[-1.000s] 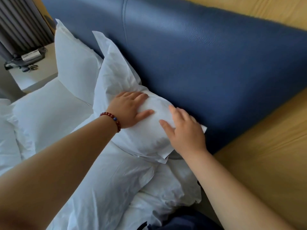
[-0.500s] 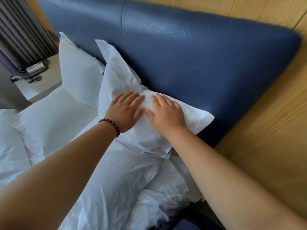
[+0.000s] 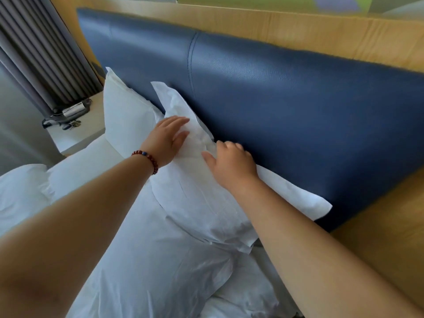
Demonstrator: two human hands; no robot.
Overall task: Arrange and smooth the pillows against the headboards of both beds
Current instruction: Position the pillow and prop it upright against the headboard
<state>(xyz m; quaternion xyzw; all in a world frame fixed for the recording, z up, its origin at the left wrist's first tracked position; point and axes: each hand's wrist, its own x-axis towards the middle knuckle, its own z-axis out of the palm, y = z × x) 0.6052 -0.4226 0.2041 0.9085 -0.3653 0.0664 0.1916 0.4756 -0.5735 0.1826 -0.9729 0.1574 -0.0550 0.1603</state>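
A white pillow leans against the blue padded headboard. My left hand, with a bead bracelet at the wrist, lies flat on the pillow's upper part, fingers straight. My right hand presses on the pillow's top edge beside the headboard; its fingers bend over the edge and their tips are hidden. A second white pillow stands upright farther left against the headboard. Another flat pillow lies in front under my arms.
A white nightstand with a dark pouch and keys stands left of the bed, before grey curtains. Wooden wall panelling runs behind and right of the headboard. Rumpled white bedding lies at the left.
Both hands have slid along the leaning pillow toward its upper left corner. My left hand has moved farther up the pillow, and my right hand now sits at the edge by the headboard.
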